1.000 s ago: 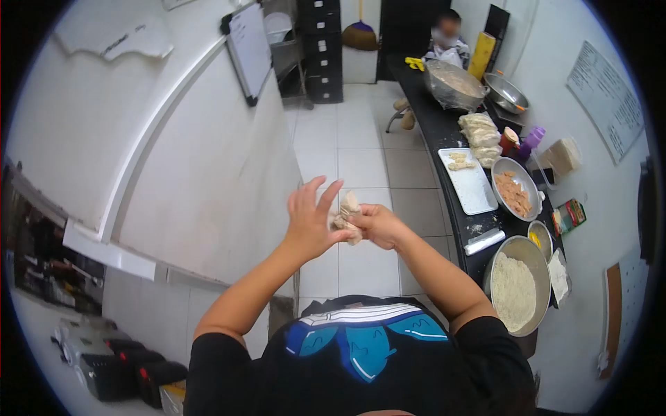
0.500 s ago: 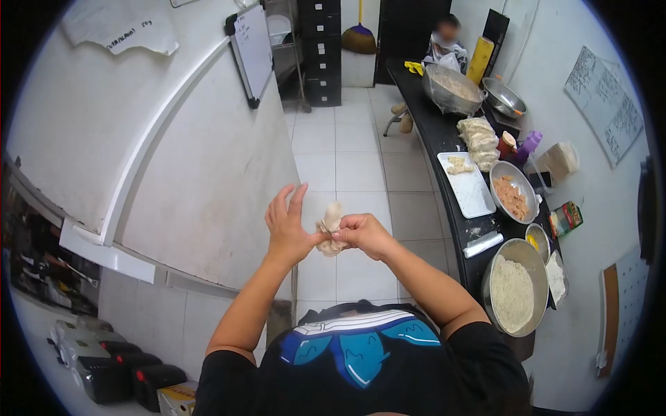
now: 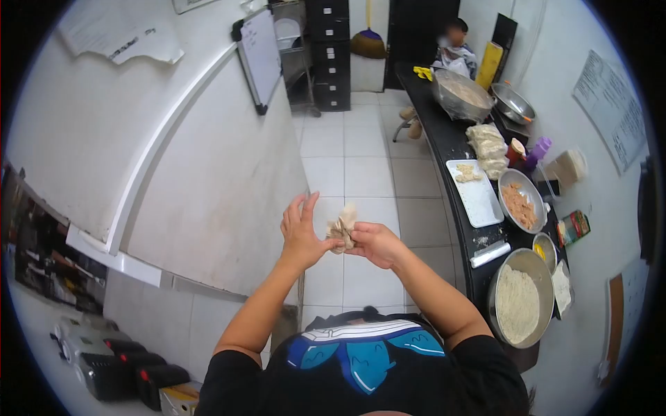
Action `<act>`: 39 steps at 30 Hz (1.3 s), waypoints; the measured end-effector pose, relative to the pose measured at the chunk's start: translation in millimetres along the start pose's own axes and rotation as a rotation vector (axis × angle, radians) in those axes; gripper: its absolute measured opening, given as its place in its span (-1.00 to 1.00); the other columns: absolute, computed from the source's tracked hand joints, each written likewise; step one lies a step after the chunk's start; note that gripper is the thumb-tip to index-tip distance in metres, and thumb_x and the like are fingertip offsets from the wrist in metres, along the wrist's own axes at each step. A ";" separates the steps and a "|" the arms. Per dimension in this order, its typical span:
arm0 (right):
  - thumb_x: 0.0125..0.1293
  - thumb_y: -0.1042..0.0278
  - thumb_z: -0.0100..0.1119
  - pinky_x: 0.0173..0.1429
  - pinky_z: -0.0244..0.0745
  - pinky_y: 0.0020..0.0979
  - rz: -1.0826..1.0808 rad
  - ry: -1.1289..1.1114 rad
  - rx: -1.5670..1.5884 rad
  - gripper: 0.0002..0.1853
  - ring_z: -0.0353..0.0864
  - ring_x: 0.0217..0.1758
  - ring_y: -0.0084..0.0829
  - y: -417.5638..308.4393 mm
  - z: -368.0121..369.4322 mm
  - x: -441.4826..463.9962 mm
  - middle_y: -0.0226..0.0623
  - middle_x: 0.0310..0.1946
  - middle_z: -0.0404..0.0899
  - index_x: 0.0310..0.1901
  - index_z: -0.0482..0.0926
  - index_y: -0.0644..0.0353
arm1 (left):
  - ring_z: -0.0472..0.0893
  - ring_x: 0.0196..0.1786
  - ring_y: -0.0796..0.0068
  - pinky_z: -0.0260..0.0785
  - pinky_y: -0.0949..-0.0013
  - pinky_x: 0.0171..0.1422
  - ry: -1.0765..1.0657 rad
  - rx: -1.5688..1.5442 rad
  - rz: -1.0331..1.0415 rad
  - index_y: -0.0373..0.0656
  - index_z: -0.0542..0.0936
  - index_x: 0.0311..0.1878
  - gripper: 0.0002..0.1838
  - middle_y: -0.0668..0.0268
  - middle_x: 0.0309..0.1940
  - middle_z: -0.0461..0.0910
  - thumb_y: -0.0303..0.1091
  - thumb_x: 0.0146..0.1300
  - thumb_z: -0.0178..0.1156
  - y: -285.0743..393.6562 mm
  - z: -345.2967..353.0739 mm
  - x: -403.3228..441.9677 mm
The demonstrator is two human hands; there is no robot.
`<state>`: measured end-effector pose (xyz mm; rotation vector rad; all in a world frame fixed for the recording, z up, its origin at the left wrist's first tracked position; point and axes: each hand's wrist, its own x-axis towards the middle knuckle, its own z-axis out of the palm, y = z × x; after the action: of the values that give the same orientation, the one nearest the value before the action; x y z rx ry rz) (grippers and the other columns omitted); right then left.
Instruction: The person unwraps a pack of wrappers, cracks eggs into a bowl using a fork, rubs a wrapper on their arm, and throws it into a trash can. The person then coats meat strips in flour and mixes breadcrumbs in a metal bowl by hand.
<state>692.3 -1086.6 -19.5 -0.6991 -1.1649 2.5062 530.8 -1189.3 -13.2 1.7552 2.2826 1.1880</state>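
Note:
A pale beige, ruffled piece [image 3: 341,225] that looks like an oyster mushroom is held up in front of my chest, above the tiled floor. My right hand [image 3: 374,243] pinches its right side between thumb and fingers. My left hand [image 3: 302,236] is at its left, thumb tip against the lower edge and the other fingers spread upward, away from it. Fingers cover part of the piece.
Along the right runs a black table [image 3: 444,132]. It bears a bowl of flour [image 3: 492,305], a tray [image 3: 482,208] with pale pieces, a bowl of orange-pink chunks [image 3: 517,204] and a plastic-covered basin [image 3: 461,97]. A person [image 3: 458,52] sits at its far end. A white partition [image 3: 208,187] stands left.
Both hands and the beige piece appear slightly farther right, and the whole view has shifted a little too. The piece's angle has changed, while the right hand keeps its pinch.

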 end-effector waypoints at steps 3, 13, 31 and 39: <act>0.33 0.48 -0.07 0.15 0.46 -0.34 0.009 0.017 -0.188 -0.69 0.52 0.05 -0.30 -4.5 2.8 -8.8 -0.14 -0.01 0.49 0.07 0.40 0.42 | 0.12 0.32 0.01 -0.06 -0.01 0.35 0.006 0.104 0.016 -0.01 0.14 0.34 0.11 0.07 0.27 0.12 0.01 -0.35 0.49 -8.6 4.8 3.3; 0.23 0.48 0.12 -0.13 0.63 -0.36 -0.039 0.011 -0.165 -0.73 0.62 -0.13 -0.35 2.9 -20.7 27.2 -0.20 -0.14 0.57 -0.03 0.43 0.22 | 0.18 0.27 0.08 -0.02 -0.02 0.27 0.078 0.005 0.148 0.05 0.33 0.24 -0.13 0.12 0.20 0.22 -0.01 -0.24 0.44 -3.2 -11.2 -13.5; 0.19 0.38 0.21 -0.17 0.62 -0.39 0.030 -0.152 -0.281 -0.64 0.64 -0.20 -0.39 14.3 21.3 87.7 -0.28 -0.18 0.57 0.00 0.37 0.18 | 0.33 0.13 0.33 -0.12 -0.20 0.34 -0.021 0.192 0.220 -0.02 0.49 0.01 -0.63 0.43 -0.16 0.51 -0.23 0.09 0.17 -64.4 -5.6 -12.5; 0.22 0.39 0.17 -0.24 0.59 -0.45 -0.046 0.058 -0.406 -0.70 0.63 -0.19 -0.41 -19.1 -71.5 115.4 -0.28 -0.16 0.56 -0.03 0.38 0.16 | 0.40 -0.08 0.37 -0.04 -0.23 0.31 -0.012 0.098 0.346 -0.05 0.55 -0.34 -0.90 0.43 -0.39 0.52 -0.43 0.07 0.07 -59.8 73.9 62.1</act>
<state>635.0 -977.6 -79.6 -0.8230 -1.6685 2.2140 492.6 -1101.7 -74.4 2.2566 2.1216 1.1183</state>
